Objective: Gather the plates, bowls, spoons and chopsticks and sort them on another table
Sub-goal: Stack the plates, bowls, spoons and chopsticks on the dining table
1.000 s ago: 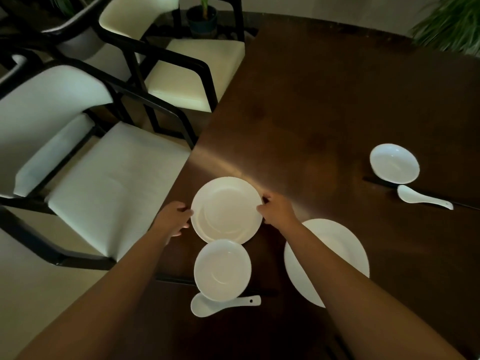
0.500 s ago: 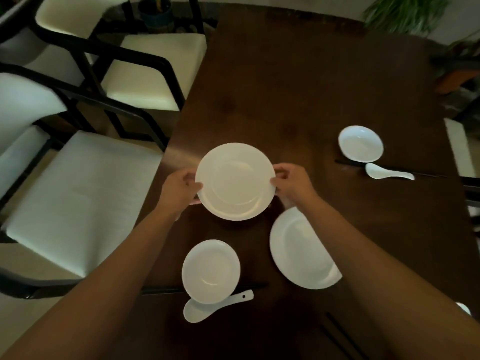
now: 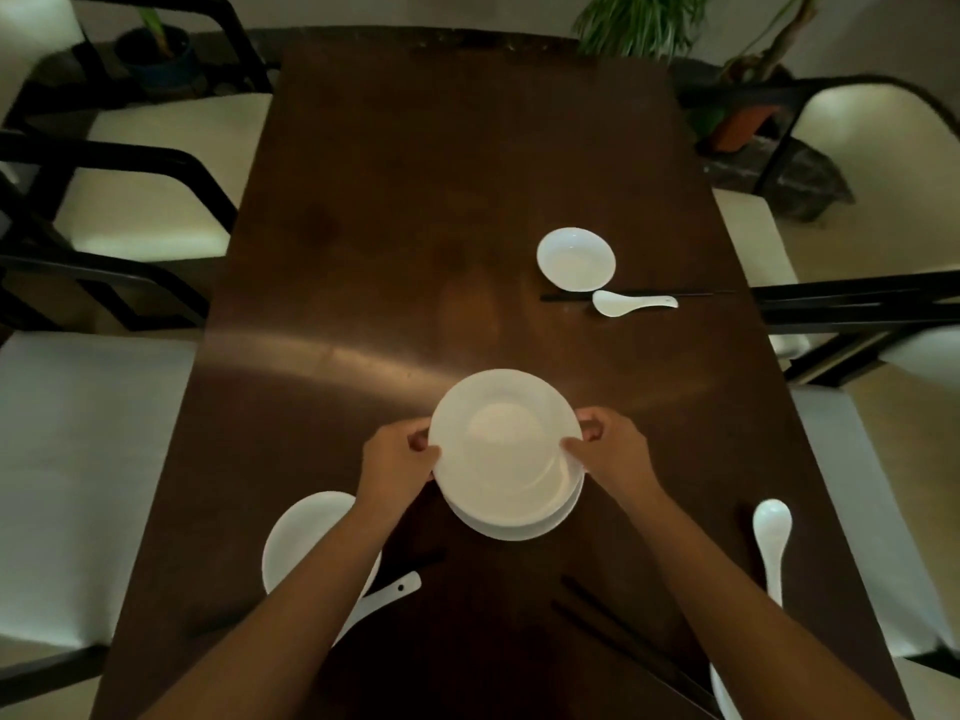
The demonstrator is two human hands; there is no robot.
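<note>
A white plate (image 3: 501, 444) is held at its two sides, with my left hand (image 3: 397, 462) on the left rim and my right hand (image 3: 613, 452) on the right rim. It sits over a second white plate (image 3: 519, 530), whose edge shows beneath. A white bowl (image 3: 306, 532) lies at the near left, partly behind my left forearm, with a white spoon (image 3: 387, 597) and dark chopsticks (image 3: 423, 561) by it. A far bowl (image 3: 575, 259), spoon (image 3: 631, 302) and chopsticks (image 3: 701, 293) lie at the right. Another spoon (image 3: 772, 537) and chopsticks (image 3: 623, 639) lie near right.
The dark wooden table (image 3: 415, 200) runs away from me. Cream-cushioned chairs with black frames stand along the left (image 3: 88, 459) and right (image 3: 857, 511) sides. Potted plants (image 3: 639, 18) stand beyond the far end. A white rim (image 3: 722, 693) shows at the bottom right.
Both hands lifted the plate from the near left and carried it right, over the second plate. The view has swung to the right, showing more of the table's right side.
</note>
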